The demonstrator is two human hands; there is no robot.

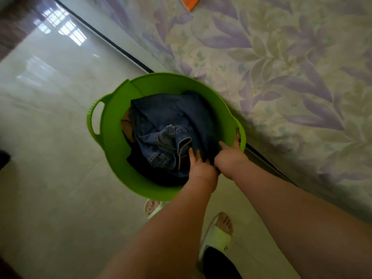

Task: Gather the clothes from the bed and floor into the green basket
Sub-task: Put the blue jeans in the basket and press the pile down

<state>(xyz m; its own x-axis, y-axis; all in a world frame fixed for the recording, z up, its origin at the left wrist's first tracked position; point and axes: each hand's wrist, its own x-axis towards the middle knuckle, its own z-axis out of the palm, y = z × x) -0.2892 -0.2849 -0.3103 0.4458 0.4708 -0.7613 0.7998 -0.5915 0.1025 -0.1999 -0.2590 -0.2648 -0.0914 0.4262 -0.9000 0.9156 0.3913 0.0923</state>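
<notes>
The green basket (112,125) stands on the floor against the side of the bed (281,67). Blue jeans (167,125) lie crumpled on top inside it, over a dark garment (145,166) and a bit of brown cloth (126,121). Both my hands reach into the basket's near right side. My left hand (199,166) rests flat on the jeans with its fingers stretched out. My right hand (229,156) lies beside it, fingers spread toward the rim. An orange cloth (191,3) shows on the bed at the top edge.
The bed has a sheet with purple flowers and fills the right side. Glossy pale tiles (50,117) cover the floor on the left. A dark object (4,158) sits at the left edge. My feet in white slippers (217,236) stand just in front of the basket.
</notes>
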